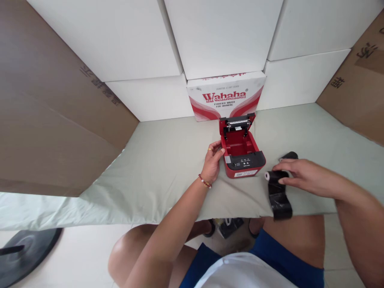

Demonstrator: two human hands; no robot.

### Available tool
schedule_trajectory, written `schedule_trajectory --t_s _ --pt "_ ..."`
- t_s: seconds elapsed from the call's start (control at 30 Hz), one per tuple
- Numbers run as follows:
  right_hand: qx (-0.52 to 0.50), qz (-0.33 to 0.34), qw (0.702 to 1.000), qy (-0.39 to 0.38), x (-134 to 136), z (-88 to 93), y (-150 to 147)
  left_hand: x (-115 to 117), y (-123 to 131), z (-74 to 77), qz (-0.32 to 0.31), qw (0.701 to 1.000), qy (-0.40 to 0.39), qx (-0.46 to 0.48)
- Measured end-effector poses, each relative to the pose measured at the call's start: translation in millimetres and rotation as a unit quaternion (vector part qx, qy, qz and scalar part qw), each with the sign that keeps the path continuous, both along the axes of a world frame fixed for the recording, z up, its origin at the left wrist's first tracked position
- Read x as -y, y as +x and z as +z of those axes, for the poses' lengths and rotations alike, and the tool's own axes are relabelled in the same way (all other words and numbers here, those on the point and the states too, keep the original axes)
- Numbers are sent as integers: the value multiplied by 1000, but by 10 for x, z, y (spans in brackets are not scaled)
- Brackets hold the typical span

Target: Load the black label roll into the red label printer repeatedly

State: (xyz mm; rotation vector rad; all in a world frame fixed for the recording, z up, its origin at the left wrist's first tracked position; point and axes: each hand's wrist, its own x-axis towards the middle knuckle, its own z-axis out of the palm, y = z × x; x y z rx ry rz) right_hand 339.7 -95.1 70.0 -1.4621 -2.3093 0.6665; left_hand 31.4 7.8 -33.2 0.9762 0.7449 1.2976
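Observation:
A small red printer stands on the cloth-covered table with its lid raised and its paper bay showing bare. My left hand rests against the printer's left side, fingers curled on its edge. To the right, my right hand lies on a black roll with a white core, fingers wrapped over its top. A strip of black wrap trails from the roll toward the table's front edge.
A red and white Wahaha carton stands just behind the printer, among stacked white boxes. Brown cardboard panels flank both sides. A second small black piece lies behind my right hand. A black round base sits on the floor at left.

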Motion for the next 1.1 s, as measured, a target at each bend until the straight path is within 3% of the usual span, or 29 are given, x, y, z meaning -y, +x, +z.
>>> schedule_trajectory --t_s 0.1,0.2,0.3,0.4,0.5,0.6,0.93,1.03,1.1 --pt "-53 18 998 -20 -53 467 41 27 -7 -28 49 997 14 -54" --pt "-37 -82 994 62 -286 717 -232 92 -38 -11 155 977 54 -140" --pt "36 -141 989 39 -581 664 -713 219 -81 74 226 934 166 -221" --pt "171 -153 973 36 -804 500 -1118 383 -94 182 225 867 335 -292" --pt "229 -146 962 13 -946 392 -1313 500 -63 250 203 796 468 -326" --pt "240 -139 961 1 -1051 354 -1383 528 -22 266 198 747 530 -349" --pt "240 -117 964 3 -1196 349 -1519 515 -2 290 185 707 562 -387" --pt "196 -89 977 4 -1088 400 -1390 512 -8 280 177 704 566 -391" --pt "115 -70 991 17 -922 400 -1227 513 -12 275 169 709 560 -393"
